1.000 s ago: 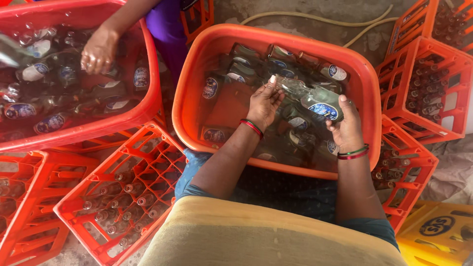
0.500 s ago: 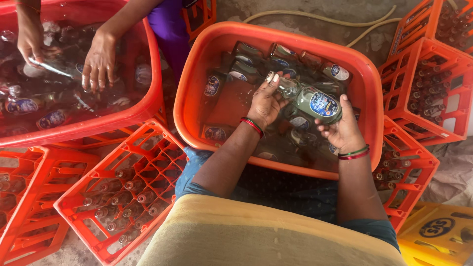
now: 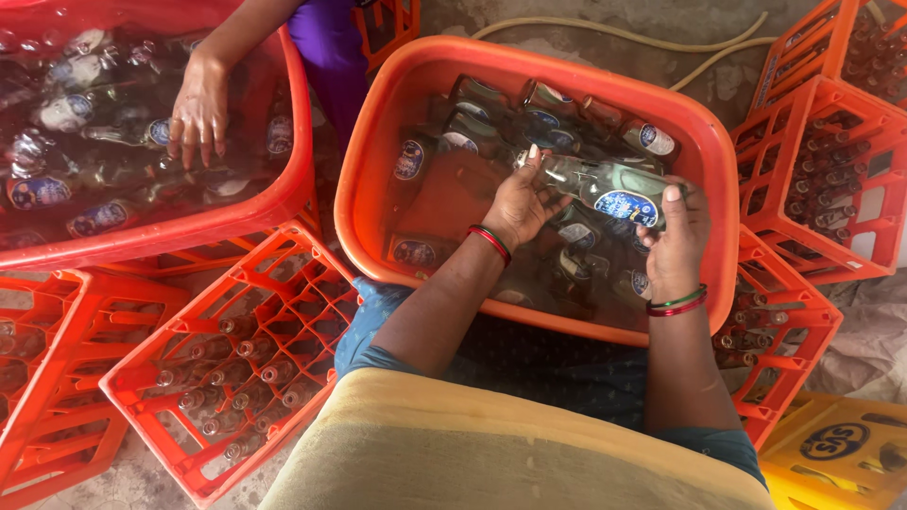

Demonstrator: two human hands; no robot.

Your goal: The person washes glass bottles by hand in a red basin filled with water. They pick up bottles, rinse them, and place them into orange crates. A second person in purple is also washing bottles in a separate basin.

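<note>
Orange tub (image 3: 430, 66): centre frame, water inside, many bottles sunk in it
Red tub (image 3: 293, 142): 10 o'clock of orange tub, a co-worker's hand (image 3: 198, 109) spread on its bottles
Crates (image 3: 246, 368): orange, 7 o'clock and 3 o'clock of tub, bottle necks showing
Glass bottle (image 3: 609, 189): clear, blue oval label, lying level above the water, tub centre
Left hand (image 3: 524, 203): fingers curled round bottle neck end, 9 o'clock of label
Right hand (image 3: 675, 236): closed round bottle base, thumb on top

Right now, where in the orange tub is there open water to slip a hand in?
In the orange tub, open water lies along its left wall, beside the left hand. Bottles crowd the far rim and the right side, under the bottle that both hands hold; right hand.
</note>
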